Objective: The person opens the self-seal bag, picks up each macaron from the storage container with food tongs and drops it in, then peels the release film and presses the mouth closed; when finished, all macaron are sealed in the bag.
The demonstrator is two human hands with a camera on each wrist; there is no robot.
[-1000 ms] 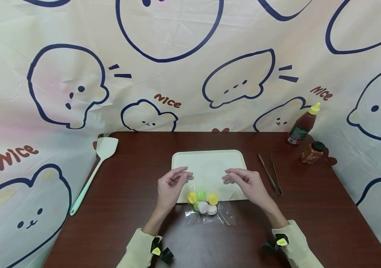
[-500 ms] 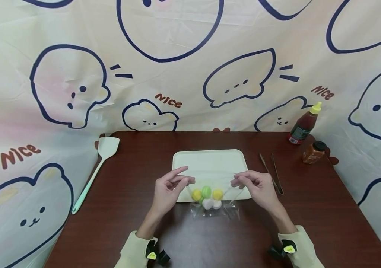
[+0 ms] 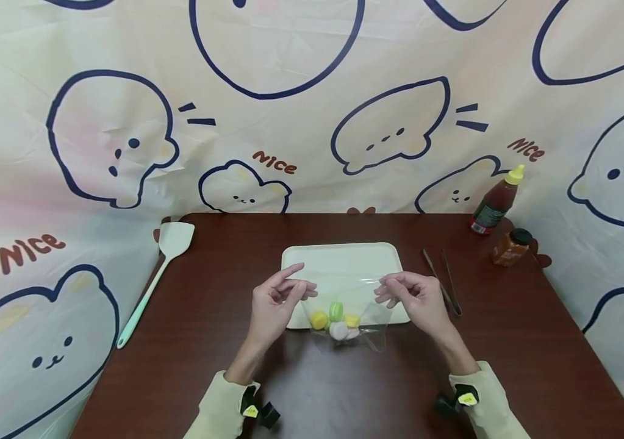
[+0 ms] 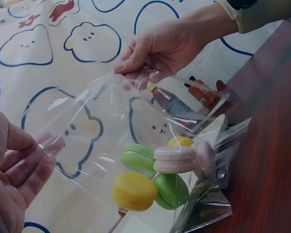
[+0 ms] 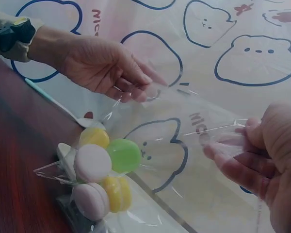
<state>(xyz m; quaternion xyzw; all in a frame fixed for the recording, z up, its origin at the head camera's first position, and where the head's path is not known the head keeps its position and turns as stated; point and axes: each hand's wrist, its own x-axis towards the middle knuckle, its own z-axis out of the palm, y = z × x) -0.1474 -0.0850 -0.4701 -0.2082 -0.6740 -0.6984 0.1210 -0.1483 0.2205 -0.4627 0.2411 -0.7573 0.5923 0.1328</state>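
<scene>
A clear plastic bag is stretched between my two hands, and both wrist views show its upper edge held at either side. My left hand pinches the left side of the bag between thumb and fingers. On the opposite side, my right hand pinches the other edge. Several macarons are bunched in the bag's lower part: a yellow macaron, a green macaron and a pale lilac macaron among them. Behind the bag in the head view lies a white rectangular tray.
Metal tongs lie right of the tray. A red sauce bottle with a yellow cap and a small black-lidded jar stand at the back right. A white spatula with a mint handle lies along the left table edge.
My hands have moved slightly apart, stretching the bag's top. The bag and its macarons have risen a little in the head view. The tray and other items stay put.
</scene>
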